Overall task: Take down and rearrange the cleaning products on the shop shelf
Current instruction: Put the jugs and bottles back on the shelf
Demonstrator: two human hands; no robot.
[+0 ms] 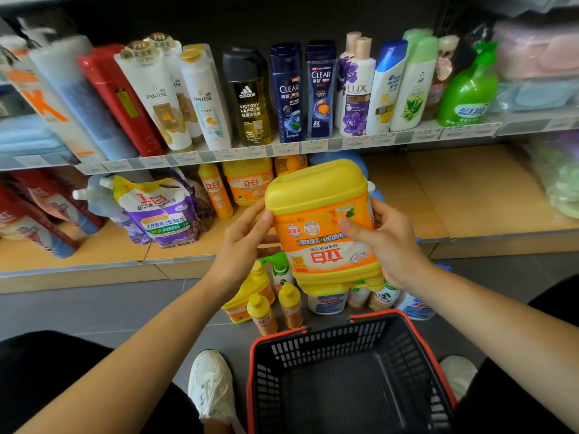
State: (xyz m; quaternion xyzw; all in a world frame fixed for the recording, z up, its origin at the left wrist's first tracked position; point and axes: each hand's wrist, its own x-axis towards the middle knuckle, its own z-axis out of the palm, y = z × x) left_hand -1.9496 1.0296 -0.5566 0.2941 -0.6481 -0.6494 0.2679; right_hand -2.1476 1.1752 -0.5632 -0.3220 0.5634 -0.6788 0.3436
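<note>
The left grip (247, 242) and right grip (388, 242) clasp the upside-down yellow 立白 detergent jug (322, 214), thumbs on its label; Pantene (156, 98), adidas (249, 98), Clear (288, 92) and Lux (355, 92) bottles line the shelf (282, 149) above.

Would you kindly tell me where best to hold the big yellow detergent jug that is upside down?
Probably its broad side walls, one hand from each side: the yellow jug is wide and inverted, top end down. The left hand and right hand grip it so.
</note>
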